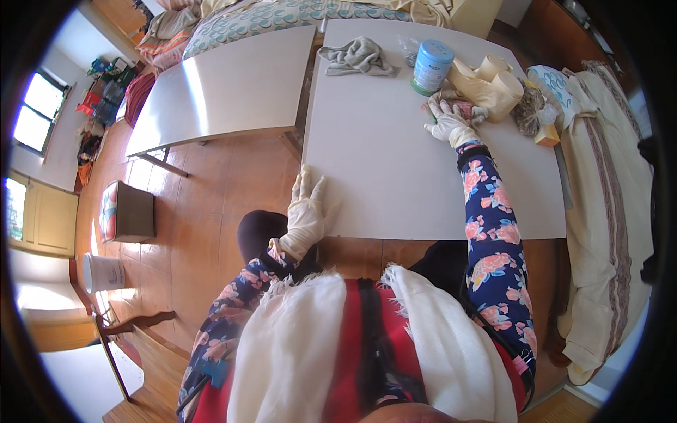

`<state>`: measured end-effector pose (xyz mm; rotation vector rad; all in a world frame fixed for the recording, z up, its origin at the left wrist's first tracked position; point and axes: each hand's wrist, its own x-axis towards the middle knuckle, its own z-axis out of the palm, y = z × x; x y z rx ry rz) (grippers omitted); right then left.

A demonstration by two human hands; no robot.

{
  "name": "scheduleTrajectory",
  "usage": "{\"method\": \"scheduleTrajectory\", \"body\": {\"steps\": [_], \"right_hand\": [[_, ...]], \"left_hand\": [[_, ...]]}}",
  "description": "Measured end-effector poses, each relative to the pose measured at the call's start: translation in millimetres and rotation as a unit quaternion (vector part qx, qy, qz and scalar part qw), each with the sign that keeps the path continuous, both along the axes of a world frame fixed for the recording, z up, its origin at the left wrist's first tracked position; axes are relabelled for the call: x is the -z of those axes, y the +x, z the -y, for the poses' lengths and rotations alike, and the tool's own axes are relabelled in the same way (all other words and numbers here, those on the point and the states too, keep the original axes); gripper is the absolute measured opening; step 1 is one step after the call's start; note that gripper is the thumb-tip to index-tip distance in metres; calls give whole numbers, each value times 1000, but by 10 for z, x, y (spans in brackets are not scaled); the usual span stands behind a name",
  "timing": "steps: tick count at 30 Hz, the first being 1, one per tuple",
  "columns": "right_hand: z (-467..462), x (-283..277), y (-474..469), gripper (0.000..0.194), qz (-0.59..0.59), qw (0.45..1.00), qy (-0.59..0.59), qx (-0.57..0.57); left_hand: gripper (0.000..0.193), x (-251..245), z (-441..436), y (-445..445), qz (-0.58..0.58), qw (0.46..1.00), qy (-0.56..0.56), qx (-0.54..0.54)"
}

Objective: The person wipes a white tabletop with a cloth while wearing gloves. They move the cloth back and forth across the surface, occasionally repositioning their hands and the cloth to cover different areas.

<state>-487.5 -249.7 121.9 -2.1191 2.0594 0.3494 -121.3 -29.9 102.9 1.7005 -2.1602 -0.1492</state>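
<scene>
My right hand (pixel 449 124), in a pale glove, rests with spread fingers on a crumpled red and grey bundle (pixel 461 106) at the right of the white table (pixel 381 158); whether it grips the bundle is hidden. Just beyond stands a blue tin with a green base (pixel 432 67). Cream-coloured rolled material (pixel 492 87) lies right of the bundle. My left hand (pixel 305 217), gloved too, is at the table's left front corner, its fingers apart and holding nothing. A grey cloth (pixel 359 57) lies crumpled near the far edge.
A clear plastic bag of brown material (pixel 530 111) and a small yellow box (pixel 547 136) sit at the right edge. A second white table (pixel 227 87) adjoins on the left. A stool (pixel 127 212) and a white bucket (pixel 104 273) stand on the floor. Draped fabric (pixel 603 222) is at the right.
</scene>
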Motion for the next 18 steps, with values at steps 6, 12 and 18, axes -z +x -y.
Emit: {"method": "scheduleTrajectory", "body": {"steps": [6,12,18], "right_hand": [[-323,-132,518,84,25,998,23,-48],[-591,-125,1230,83,50,990,-2,-133],[-972,-98,1838,72,94,957,-51,-271]], "left_hand": [[67,23,26,-21,0,1000,10,-11],[64,102,3,15,-19,1000,-14,-17],[67,113,32,43,-82,991,-104,-22]]}}
